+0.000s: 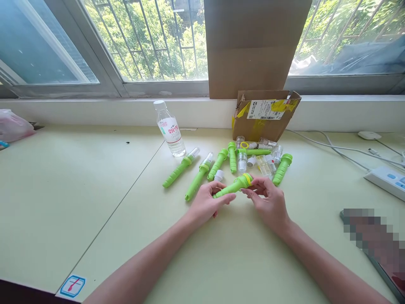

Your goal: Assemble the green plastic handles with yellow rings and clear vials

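**Green tube held between 2 hands above table**

Left hand [210, 200]: fingers closed to a narrow grip on the slim end of the tube [232, 187], thumb along the near side. Right hand [268, 202]: thumb and fingertips close together at the wide end, beside the yellow ring [248, 180]; whether they grip it or only touch it cannot be told. The tube lies tilted between the hands, wide end toward the right fingers.

Just beyond the left fingers: 1 white cap [218, 175]. To their left, 2 capped tubes [180, 172] with clear tops lie on the table [152, 236]. Beyond the fingers of both hands, 3 green tubes [233, 157] lie near a group of clear caps [242, 161]; a loose yellow ring [244, 145] is among these. To the right of the right fingers: 1 more green tube [282, 169].

Farther beyond the fingers stand an upright bottle [171, 131], with a white lid and clear contents, and an open box [261, 126] carrying a label. Well to the right: a power strip [387, 181] and, nearer the wearer, a phone [370, 249], partly pixelated.
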### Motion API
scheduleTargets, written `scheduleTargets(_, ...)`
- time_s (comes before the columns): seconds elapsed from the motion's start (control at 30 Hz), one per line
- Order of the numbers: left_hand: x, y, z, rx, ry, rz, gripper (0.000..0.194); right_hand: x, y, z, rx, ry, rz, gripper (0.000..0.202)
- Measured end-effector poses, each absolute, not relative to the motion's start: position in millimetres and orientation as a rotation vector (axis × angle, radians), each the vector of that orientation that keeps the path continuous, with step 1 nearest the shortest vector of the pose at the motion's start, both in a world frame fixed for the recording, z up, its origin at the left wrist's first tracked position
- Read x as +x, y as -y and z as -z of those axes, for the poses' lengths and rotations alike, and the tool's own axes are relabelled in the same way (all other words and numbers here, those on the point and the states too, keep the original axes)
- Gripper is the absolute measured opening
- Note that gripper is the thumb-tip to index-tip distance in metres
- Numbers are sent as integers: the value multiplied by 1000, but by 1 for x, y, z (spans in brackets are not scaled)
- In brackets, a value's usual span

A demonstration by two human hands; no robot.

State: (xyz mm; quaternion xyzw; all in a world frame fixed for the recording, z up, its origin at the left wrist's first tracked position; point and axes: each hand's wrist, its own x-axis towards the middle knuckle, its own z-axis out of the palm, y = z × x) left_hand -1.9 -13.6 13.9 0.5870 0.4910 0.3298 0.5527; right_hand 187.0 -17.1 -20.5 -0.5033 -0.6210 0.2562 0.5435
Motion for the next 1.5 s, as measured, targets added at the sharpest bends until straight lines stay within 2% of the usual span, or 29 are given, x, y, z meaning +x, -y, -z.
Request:
scheduleTargets(0.23,2,18,-11,1371,-1264,-1004,30,188,17,16,-1223,1443,-619,27)
scheduleTargets(0.43,0,15,-12,1360,-1353,-1031,33,190,14,15,-1160,1563,-762,36)
scheduleTargets(0.83,0,16,-16,1306,-1270,-989,36,188,17,15,-1208,1505,-612,24)
scheduleTargets(1.5,-6,10,-19,1217,-1161,-784,41,186,20,16,-1159,1498,-510,19)
